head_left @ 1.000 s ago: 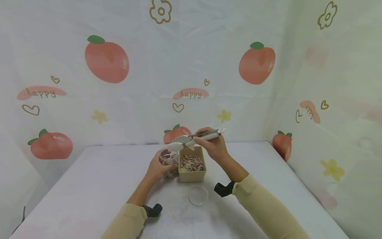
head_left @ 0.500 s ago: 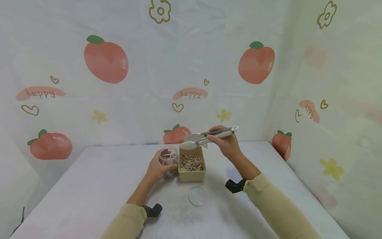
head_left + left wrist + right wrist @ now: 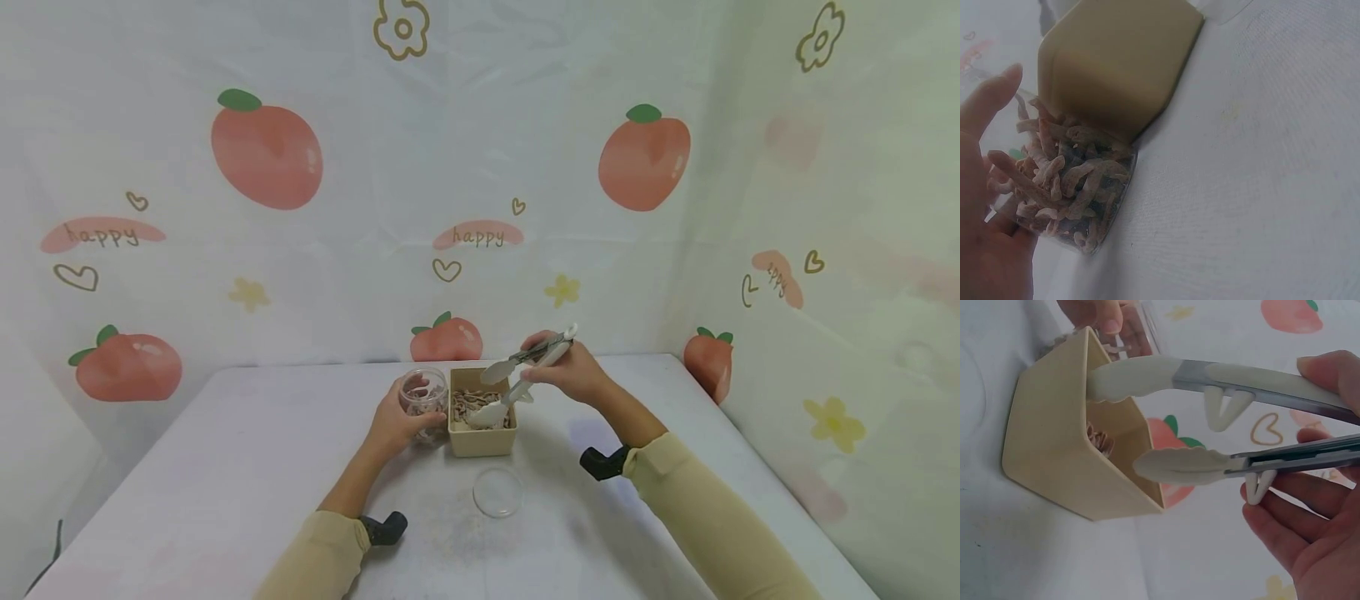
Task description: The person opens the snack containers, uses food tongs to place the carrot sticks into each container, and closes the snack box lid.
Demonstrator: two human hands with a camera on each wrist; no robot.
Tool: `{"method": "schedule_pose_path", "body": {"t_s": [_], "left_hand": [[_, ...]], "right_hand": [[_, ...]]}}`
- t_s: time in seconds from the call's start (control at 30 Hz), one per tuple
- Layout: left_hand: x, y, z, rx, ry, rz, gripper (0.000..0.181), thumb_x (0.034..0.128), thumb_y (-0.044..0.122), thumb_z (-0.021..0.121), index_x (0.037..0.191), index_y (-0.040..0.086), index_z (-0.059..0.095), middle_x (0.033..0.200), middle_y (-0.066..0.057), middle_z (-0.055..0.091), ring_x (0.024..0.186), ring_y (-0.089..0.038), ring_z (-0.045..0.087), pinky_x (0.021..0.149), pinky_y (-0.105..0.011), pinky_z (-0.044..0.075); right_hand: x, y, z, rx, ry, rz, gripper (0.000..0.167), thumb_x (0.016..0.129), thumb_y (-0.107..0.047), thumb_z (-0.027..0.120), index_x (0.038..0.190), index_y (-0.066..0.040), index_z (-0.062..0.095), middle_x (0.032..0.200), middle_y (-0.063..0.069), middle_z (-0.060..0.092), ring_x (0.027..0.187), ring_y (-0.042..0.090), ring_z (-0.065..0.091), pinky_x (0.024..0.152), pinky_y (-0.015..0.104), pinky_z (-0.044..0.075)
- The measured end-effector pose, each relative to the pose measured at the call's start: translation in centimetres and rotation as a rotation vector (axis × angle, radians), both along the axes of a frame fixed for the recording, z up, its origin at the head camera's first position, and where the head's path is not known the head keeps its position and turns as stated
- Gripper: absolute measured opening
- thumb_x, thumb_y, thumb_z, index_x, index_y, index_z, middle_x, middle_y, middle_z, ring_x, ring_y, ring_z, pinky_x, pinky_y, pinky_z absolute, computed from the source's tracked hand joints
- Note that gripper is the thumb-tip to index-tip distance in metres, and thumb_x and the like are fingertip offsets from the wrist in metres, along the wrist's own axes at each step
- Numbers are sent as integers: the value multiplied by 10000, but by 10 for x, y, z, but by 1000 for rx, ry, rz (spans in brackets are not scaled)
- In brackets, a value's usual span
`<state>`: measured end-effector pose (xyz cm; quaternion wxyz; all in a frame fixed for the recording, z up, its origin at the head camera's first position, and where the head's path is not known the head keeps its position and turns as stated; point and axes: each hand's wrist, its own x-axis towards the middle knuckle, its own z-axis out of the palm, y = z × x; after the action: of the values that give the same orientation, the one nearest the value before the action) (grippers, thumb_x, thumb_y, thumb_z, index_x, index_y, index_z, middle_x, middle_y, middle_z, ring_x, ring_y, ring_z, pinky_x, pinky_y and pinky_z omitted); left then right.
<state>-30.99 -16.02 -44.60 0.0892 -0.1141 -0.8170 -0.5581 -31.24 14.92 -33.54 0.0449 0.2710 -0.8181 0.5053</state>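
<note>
My left hand grips a clear jar, its thumb on the near right side. In the left wrist view, brownish dried strips fill much of the jar. Against the jar's right side stands a beige rectangular box holding more of these strips. Above the box, my right hand holds a pair of tongs with white tips and metal arms. The tongs are spread apart, tips at the box's opening, and nothing shows between them in the right wrist view.
A clear round lid lies on the white table in front of the box. Behind the table hangs a pale backdrop printed with fruit, and another side of it runs along the right.
My right hand has first moved right, away from above the jar, then tipped the tongs down into the box and spread them. The left hand and jar have stayed put.
</note>
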Motion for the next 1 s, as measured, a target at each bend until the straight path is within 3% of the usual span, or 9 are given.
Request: {"method": "schedule_pose_path", "body": {"t_s": [0.1, 0.2, 0.5, 0.67, 0.77, 1.0], "left_hand": [[1, 0, 1, -4, -5, 4, 850, 734, 220, 863, 1428, 85, 392, 1348, -101, 539, 1279, -293, 471, 1065, -469, 356], [2, 0, 2, -12, -11, 8, 859, 734, 239, 864, 1433, 87, 388, 1355, -95, 536, 1284, -293, 464, 1069, -478, 348], [2, 1, 2, -12, 6, 9, 866, 729, 251, 869, 1428, 67, 393, 1351, -111, 539, 1274, -308, 473, 1061, -488, 352], [0, 1, -1, -20, 7, 11, 863, 730, 241, 870, 1428, 72, 392, 1349, -104, 542, 1271, -297, 476, 1062, -478, 354], [0, 1, -1, -20, 4, 12, 853, 737, 215, 864, 1431, 77, 388, 1349, -101, 540, 1273, -293, 475, 1066, -470, 352], [0, 1, -1, 24, 2, -14, 845, 743, 185, 860, 1433, 88, 383, 1363, -101, 523, 1271, -273, 483, 1065, -449, 361]], "right_hand": [[1, -1, 0, 98, 12, -29, 409, 806, -125, 787, 1158, 8, 628, 963, 134, 674, 798, 199, 567, 699, 362, 468], [1, -1, 0, 132, 11, -36, 413, 805, -165, 789, 1159, -22, 632, 942, 91, 680, 797, 203, 569, 702, 367, 468], [-7, 0, -3, 107, -82, 7, 422, 805, -170, 774, 1165, -18, 614, 987, 78, 672, 894, 221, 598, 786, 390, 482], [-4, 0, 1, 128, -154, 35, 413, 825, -82, 746, 1188, 34, 588, 1033, 116, 656, 935, 229, 579, 826, 400, 475], [-5, 1, 2, 136, -163, 49, 421, 830, -63, 739, 1200, 58, 577, 1053, 132, 653, 954, 233, 571, 839, 410, 471], [-15, 0, -7, 127, -165, 57, 414, 824, -115, 764, 1185, 4, 602, 1054, 92, 660, 966, 221, 581, 852, 416, 470]]}}
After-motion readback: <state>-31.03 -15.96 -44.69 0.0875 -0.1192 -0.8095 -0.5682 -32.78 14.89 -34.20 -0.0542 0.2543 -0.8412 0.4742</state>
